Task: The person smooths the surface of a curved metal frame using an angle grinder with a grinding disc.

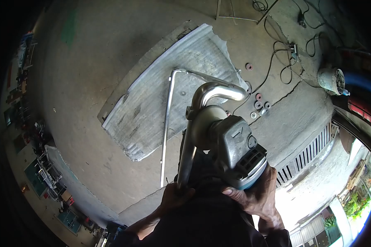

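A person's right hand [259,193] wraps its fingers around an angle grinder [231,148], its disc against a bent steel tube [210,96] the left hand [175,193] grips at the lower end, above a corrugated sheet [152,107]. Polishing appears underway; next, steady pressure along the bend.

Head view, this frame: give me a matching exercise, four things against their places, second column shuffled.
Things:
1. angle grinder
2. bent steel tube
3. corrugated sheet
4. loose grinding discs

Places:
A. flat on the concrete floor
B. gripped by the left hand
C. on the floor right of the sheet
D. gripped by the right hand

Pairs: 1-D, 2-B, 3-A, 4-C
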Tool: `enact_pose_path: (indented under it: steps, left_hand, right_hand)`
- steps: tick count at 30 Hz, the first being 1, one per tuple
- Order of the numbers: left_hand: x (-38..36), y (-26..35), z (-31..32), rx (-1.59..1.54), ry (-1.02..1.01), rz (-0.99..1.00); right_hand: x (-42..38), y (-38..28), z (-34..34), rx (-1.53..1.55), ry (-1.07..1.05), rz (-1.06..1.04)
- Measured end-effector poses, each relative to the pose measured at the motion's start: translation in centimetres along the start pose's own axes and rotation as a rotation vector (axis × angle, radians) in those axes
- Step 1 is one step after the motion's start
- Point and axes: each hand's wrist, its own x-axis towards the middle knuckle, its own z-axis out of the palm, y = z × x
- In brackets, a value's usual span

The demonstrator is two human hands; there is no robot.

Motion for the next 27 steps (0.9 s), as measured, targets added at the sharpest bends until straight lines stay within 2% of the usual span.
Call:
enact_pose_path:
  steps: [1, 5, 8, 11, 13, 15, 16, 20, 25, 27]
  left_hand:
    - [-0.1, -0.2, -0.1, 0.0, 0.0, 0.0]
    - [0.1, -0.2, 0.1, 0.013, 0.016, 0.028]
    - [0.0, -0.2, 0.1, -0.015, 0.024, 0.018]
    - [0.0, -0.2, 0.1, -0.005, 0.014, 0.002]
    - [0.1, -0.2, 0.1, 0.008, 0.004, -0.01]
    - [0.1, -0.3, 0.0, -0.036, 0.001, -0.008]
    - [0.1, -0.3, 0.0, -0.04, 0.001, -0.009]
    - [0.2, -0.3, -0.1, -0.043, -0.022, -0.012]
    - [0.3, -0.7, 0.1, -0.064, -0.013, -0.004]
    - [0.3, -0.7, 0.0, -0.024, 0.007, 0.02]
  right_hand:
    - [-0.2, 0.4, -0.1, 0.095, -0.015, 0.089]
    - [-1.0, 0.5, 0.0, 0.129, 0.233, -0.036]
    - [-0.5, -0.1, -0.3, 0.008, 0.227, -0.076]
    - [0.5, -0.2, 0.0, 0.107, 0.211, -0.057]
    - [1.2, -1.1, 0.2, 0.06, 0.223, -0.105]
    - [1.6, -1.6, 0.3, 0.046, 0.153, -0.061]
    - [1.7, -1.4, 0.5, -0.004, 0.18, -0.152]
    - [2.0, -1.6, 0.7, -0.061, 0.11, -0.183]
    - [1.7, -2.0, 0.9, 0.017, 0.007, -0.084]
    - [1.4, -1.6, 1.2, 0.033, 0.082, -0.116]
